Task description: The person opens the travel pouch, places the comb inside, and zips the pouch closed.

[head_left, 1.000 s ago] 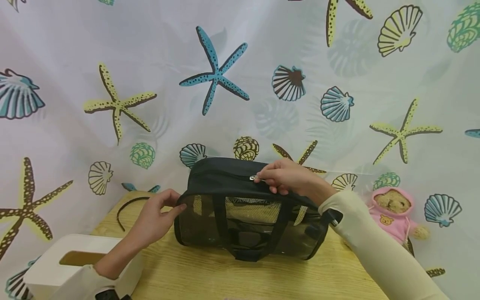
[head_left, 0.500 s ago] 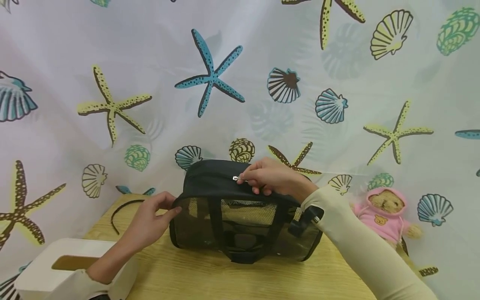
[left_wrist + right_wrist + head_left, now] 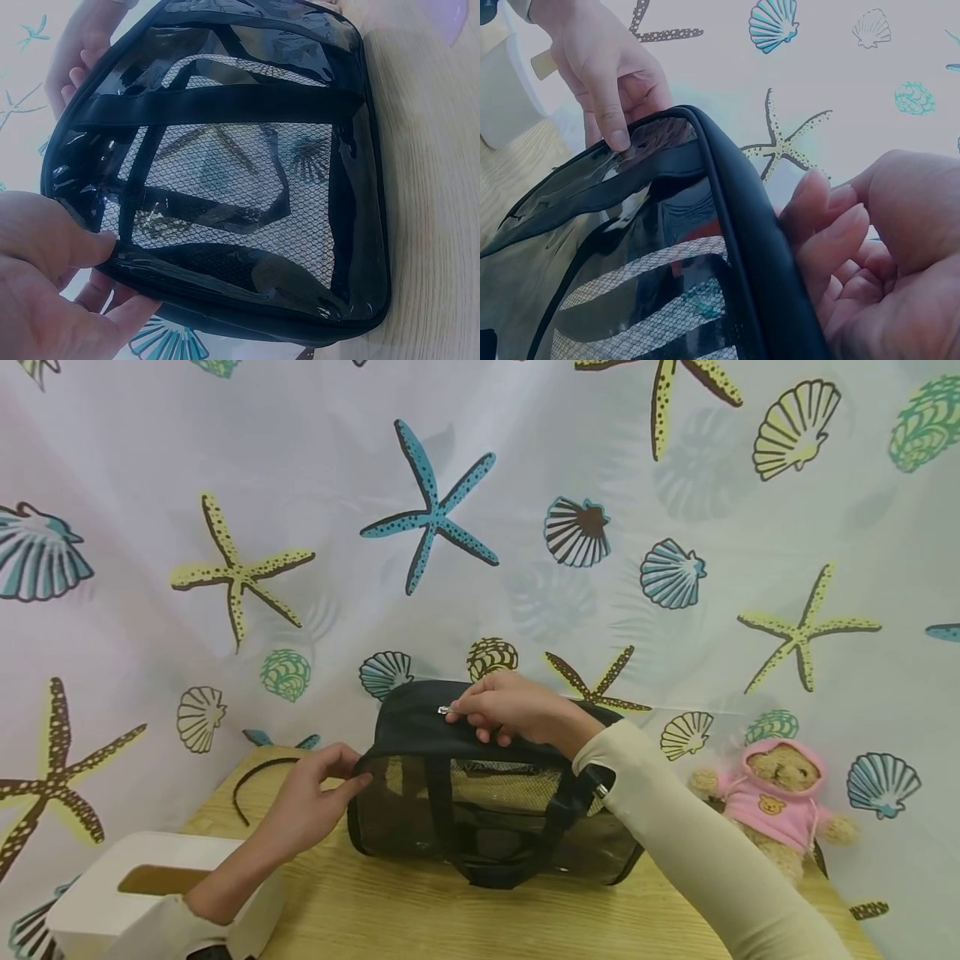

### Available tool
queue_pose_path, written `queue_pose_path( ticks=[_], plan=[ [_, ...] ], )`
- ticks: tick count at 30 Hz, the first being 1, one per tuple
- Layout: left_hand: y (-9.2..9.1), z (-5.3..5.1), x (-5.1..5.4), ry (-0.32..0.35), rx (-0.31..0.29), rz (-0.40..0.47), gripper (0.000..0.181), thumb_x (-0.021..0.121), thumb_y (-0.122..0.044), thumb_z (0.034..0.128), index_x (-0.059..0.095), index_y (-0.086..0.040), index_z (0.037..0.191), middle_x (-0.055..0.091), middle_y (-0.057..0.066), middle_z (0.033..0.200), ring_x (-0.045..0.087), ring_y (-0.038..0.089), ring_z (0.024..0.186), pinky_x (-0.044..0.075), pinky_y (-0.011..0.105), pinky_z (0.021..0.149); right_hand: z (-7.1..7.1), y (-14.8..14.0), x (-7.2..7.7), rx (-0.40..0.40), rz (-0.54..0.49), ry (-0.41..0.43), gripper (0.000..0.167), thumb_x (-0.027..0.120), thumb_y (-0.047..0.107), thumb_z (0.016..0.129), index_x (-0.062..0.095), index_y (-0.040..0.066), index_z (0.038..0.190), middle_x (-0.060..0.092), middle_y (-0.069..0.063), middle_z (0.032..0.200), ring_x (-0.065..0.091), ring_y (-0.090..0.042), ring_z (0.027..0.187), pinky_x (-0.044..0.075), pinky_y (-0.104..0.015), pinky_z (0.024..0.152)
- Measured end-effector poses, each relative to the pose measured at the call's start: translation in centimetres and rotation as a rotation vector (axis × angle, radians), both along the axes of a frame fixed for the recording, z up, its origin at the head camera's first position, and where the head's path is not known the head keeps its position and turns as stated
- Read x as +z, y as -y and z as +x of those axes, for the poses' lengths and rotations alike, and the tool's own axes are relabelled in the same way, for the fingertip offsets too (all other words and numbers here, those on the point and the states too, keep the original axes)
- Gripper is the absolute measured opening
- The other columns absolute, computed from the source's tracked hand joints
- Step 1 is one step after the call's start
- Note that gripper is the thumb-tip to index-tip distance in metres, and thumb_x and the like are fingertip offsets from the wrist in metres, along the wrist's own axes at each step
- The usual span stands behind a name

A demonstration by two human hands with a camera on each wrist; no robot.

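Observation:
A black bag (image 3: 495,827) with see-through panels and mesh stands upright on the wooden table. On its top, my right hand (image 3: 513,706) pinches the silver zipper pull (image 3: 444,710) between thumb and fingers. At the bag's upper left corner my left hand (image 3: 311,802) grips the edge, thumb in front and fingers behind; the left wrist view shows the same left hand (image 3: 60,277) on the dark piping. In the right wrist view the right hand (image 3: 885,255) is curled beside the top panel, the pull itself out of sight.
A white box (image 3: 112,885) with a slot in its lid is at the left front. Behind it lies a thin black band (image 3: 238,789). A teddy bear (image 3: 772,802) in a pink hoodie sits at the right, against a patterned curtain (image 3: 525,435).
My right hand has moved left along the bag's top, carrying the zipper pull with it. The left hand keeps its hold on the corner.

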State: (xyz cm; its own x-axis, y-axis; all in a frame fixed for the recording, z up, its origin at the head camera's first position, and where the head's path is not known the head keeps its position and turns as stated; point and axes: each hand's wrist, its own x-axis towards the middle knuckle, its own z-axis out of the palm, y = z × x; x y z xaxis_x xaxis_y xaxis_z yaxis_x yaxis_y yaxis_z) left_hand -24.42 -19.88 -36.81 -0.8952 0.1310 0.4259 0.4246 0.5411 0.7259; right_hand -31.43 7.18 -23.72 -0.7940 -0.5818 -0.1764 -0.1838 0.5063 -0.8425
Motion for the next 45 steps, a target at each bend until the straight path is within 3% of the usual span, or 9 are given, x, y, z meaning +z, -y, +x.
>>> queue_pose_path(
  ticks=[15,23,31,45],
  plan=[
    [0.1,-0.1,0.1,0.01,-0.012,0.008,0.004,0.069,-0.009,0.0987,0.066,-0.006,0.1,0.067,0.001,0.091,0.068,0.021,0.098,0.051,0.043,0.092,-0.5,2.9,0.5,0.002,0.083,0.0,0.029,0.053,0.023,0.109,0.073,0.004,0.118,0.042,0.004,0.061,0.052,-0.012,0.059,0.042,-0.023,0.05],
    [0.3,-0.3,0.2,-0.013,-0.038,0.012,0.005,0.067,-0.01,0.1003,0.064,-0.006,0.1,0.067,0.001,0.09,0.065,0.014,0.094,0.05,0.033,0.087,-0.7,3.5,0.8,0.012,0.066,0.009,0.03,0.052,0.021,0.109,0.071,0.002,0.123,0.044,0.003,0.061,0.054,-0.011,0.057,0.045,-0.022,0.048],
    [0.6,-0.6,0.0,0.027,-0.076,0.034,0.004,0.066,-0.01,0.1011,0.064,-0.008,0.104,0.063,0.004,0.091,0.059,0.009,0.089,0.047,0.027,0.08,-0.7,4.2,0.6,0.019,0.082,0.019,0.029,0.055,0.021,0.108,0.071,0.002,0.122,0.042,0.004,0.061,0.054,-0.01,0.056,0.045,-0.022,0.048],
    [0.5,-0.6,0.0,0.05,-0.08,0.048,0.004,0.066,-0.01,0.1008,0.065,-0.008,0.104,0.063,0.005,0.091,0.058,0.011,0.09,0.046,0.028,0.081,-0.9,5.9,0.7,0.055,0.105,0.025,0.03,0.053,0.021,0.109,0.071,0.002,0.123,0.034,0.005,0.057,0.036,-0.01,0.05,0.042,-0.022,0.048]
  ],
)
